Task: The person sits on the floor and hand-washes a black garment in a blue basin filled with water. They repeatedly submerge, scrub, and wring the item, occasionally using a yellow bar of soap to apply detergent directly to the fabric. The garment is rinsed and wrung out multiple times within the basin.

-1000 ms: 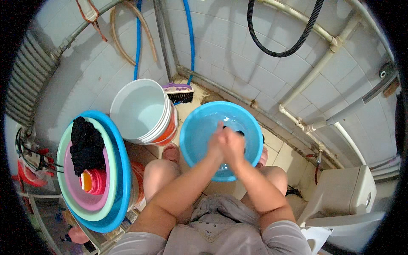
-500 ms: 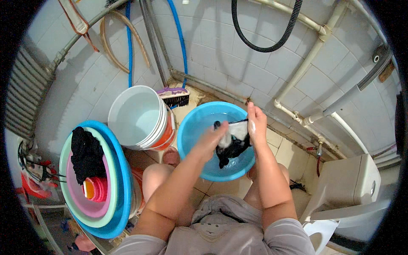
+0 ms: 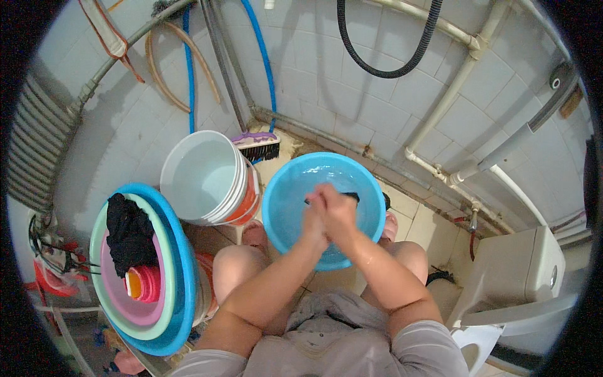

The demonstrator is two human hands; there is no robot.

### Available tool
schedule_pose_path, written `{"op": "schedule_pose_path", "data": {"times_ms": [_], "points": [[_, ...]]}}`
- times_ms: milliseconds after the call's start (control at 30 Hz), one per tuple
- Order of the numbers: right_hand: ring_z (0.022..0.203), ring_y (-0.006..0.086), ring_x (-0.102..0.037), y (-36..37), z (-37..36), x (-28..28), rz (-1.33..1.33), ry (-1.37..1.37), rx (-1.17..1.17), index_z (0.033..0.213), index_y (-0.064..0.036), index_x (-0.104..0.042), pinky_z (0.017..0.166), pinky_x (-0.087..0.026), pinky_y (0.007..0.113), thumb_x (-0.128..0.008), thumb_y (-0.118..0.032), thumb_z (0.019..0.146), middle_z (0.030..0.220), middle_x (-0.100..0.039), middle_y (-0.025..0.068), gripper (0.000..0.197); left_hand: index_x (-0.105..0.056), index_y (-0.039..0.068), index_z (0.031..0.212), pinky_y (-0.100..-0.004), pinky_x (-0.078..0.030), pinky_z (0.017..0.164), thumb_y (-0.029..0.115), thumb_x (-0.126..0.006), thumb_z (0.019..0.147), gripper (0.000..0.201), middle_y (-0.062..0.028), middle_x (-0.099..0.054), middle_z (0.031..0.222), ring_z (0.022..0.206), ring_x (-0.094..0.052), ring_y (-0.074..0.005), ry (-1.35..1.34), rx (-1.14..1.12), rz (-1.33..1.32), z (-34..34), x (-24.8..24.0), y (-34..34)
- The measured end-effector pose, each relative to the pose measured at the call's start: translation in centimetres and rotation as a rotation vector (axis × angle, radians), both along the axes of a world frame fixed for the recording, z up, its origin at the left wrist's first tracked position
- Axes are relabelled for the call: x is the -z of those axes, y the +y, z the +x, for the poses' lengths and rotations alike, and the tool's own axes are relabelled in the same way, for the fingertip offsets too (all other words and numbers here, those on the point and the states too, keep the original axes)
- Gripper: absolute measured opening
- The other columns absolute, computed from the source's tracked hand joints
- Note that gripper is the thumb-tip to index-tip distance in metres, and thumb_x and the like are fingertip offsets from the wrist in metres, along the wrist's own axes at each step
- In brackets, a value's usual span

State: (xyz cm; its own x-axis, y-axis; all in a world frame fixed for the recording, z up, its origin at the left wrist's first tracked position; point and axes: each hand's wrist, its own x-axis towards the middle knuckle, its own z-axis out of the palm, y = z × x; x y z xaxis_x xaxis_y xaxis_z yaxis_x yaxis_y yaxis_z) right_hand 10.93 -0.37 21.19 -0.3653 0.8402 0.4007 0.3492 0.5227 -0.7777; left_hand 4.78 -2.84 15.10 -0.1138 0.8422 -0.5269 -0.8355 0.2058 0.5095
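Pale tiled walls (image 3: 308, 94) met in a corner ahead of us, with a black corrugated hose (image 3: 391, 73) looping down one of them and a purple-and-white brush head (image 3: 259, 151) resting on the floor near the corner. We sat with a round light-blue basin (image 3: 274, 229) between our knees, water shining inside it. Over its middle our left hand (image 3: 313, 221) and right hand (image 3: 340, 214) were pressed together, closed around a black cloth (image 3: 349, 197); most of it was hidden between the palms, and a dark end poked out beside the right hand. We could not tell how tightly each finger was curled, nor whether the cloth touched the water. Just beyond the basin to our left stood a white bucket (image 3: 181, 164) with an orange band, holding water. Nearer us on that side, a pink basin (image 3: 141, 313) sat inside a mint-green basin (image 3: 169, 290), which sat in a larger blue tub (image 3: 184, 276); a crumpled black garment (image 3: 129, 235) and a pink-red container (image 3: 147, 284) lay inside the pink one.
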Motion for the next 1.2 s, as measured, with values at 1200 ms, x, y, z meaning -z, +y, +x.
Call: {"op": "schedule_pose_path", "data": {"times_ms": [1200], "points": [[0.069,0.0352,-0.060,-1.1,0.1,-0.2,-0.036,-0.099,-0.003,0.084,-0.0079,-0.061,0.060,-0.047,0.040,-0.055,-0.037,0.081,0.075,-0.061,0.0190,0.030,-0.054,0.004,0.090,-0.0296,-0.044,0.064,0.049,-0.046,0.087,0.046,-0.0048,-0.055,0.087,0.078,-0.054,-0.0164,0.191,0.110,-0.051,-3.0,-0.4,2.0]]}}
